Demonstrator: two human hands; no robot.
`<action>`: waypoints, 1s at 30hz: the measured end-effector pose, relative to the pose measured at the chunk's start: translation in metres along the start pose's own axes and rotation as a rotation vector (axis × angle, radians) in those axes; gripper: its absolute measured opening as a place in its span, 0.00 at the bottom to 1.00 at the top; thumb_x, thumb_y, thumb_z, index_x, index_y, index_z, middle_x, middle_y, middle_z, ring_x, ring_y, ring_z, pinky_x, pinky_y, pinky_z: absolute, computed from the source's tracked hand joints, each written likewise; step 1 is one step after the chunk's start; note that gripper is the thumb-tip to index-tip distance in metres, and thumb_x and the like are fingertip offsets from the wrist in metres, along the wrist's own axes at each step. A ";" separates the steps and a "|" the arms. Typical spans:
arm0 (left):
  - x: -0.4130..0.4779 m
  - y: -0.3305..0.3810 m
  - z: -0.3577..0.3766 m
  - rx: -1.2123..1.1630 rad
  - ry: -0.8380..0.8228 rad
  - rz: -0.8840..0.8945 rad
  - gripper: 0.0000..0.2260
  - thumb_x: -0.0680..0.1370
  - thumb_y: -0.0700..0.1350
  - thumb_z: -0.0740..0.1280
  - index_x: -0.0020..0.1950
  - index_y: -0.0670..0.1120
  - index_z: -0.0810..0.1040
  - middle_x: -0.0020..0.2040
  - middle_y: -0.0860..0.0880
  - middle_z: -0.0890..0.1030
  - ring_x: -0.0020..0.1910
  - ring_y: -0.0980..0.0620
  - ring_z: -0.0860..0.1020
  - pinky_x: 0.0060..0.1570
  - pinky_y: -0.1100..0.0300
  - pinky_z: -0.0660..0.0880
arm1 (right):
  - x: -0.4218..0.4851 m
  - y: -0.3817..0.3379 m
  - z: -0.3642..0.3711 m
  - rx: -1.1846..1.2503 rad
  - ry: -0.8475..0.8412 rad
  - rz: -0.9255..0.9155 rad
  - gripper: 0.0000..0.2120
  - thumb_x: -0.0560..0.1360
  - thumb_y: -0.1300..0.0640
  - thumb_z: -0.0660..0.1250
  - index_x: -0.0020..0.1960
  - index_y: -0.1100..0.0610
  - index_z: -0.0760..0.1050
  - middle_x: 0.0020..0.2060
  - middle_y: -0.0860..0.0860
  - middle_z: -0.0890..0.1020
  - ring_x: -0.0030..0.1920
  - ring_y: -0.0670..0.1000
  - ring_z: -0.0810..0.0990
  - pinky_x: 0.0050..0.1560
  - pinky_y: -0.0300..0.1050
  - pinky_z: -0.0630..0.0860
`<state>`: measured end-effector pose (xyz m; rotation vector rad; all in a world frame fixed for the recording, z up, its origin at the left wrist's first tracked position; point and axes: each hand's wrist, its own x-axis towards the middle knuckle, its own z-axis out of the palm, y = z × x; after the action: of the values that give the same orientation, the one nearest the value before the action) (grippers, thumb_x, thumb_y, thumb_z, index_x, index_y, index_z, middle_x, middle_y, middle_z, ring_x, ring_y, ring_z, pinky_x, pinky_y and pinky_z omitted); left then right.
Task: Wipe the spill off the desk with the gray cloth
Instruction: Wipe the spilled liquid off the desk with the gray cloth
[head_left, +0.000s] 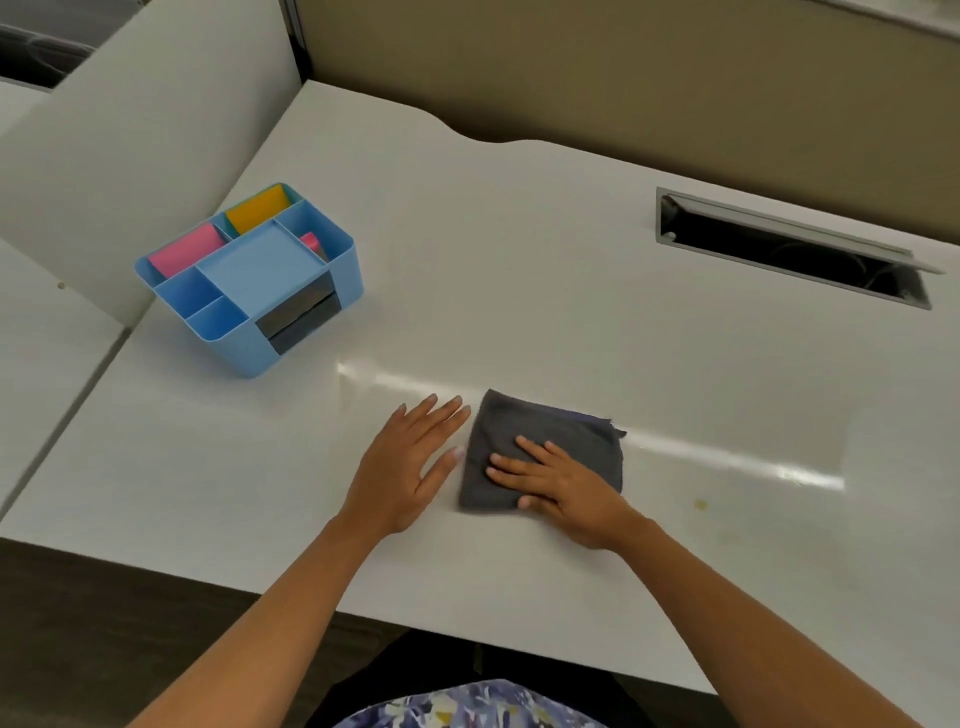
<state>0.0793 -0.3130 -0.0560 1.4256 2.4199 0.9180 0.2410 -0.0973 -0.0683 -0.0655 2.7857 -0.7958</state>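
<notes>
While the right hand (563, 488) lies flat on the folded gray square cloth (545, 452), its fingers (522, 460) spread wide and pressing down rather than gripping, the cloth sits near the front middle of the smooth white bench (519, 260). The left hand (410, 467) rests palm-down just left of the cloth, fingers straight and close together, holding nothing. A small yellowish spot (701, 504) lies on the bench to the right of the cloth and apart from it; that looks like the spill left to clear. To wipe well, the flat palm should keep even pressure and slide the cloth right across the spot, the left hand bracing. Nothing blocks that path. A light blue plastic desk organizer (249, 280) stands far left, and a dark metal-rimmed cable slot (789, 249) lies far right, both well clear.
</notes>
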 end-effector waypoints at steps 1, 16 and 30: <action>-0.002 -0.002 -0.001 0.002 0.005 0.004 0.22 0.82 0.56 0.53 0.76 0.53 0.63 0.76 0.56 0.64 0.77 0.58 0.55 0.76 0.54 0.54 | -0.009 0.014 -0.009 0.024 0.043 0.068 0.22 0.82 0.44 0.49 0.75 0.39 0.54 0.74 0.34 0.55 0.76 0.42 0.41 0.75 0.42 0.37; 0.032 0.047 0.029 -0.121 0.048 0.083 0.20 0.82 0.50 0.57 0.74 0.51 0.66 0.74 0.55 0.67 0.76 0.56 0.60 0.74 0.51 0.59 | -0.027 -0.008 0.013 0.039 0.157 0.227 0.21 0.83 0.44 0.49 0.76 0.38 0.52 0.76 0.35 0.52 0.76 0.44 0.37 0.73 0.40 0.32; 0.050 0.073 0.044 -0.108 -0.044 0.138 0.20 0.82 0.54 0.54 0.74 0.54 0.66 0.74 0.58 0.66 0.76 0.58 0.59 0.76 0.56 0.52 | -0.131 0.089 -0.037 0.049 0.333 0.625 0.21 0.82 0.44 0.50 0.75 0.37 0.54 0.76 0.35 0.51 0.77 0.48 0.37 0.75 0.47 0.36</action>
<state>0.1262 -0.2273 -0.0399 1.5721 2.2277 1.0190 0.3611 0.0117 -0.0564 0.9733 2.7991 -0.7498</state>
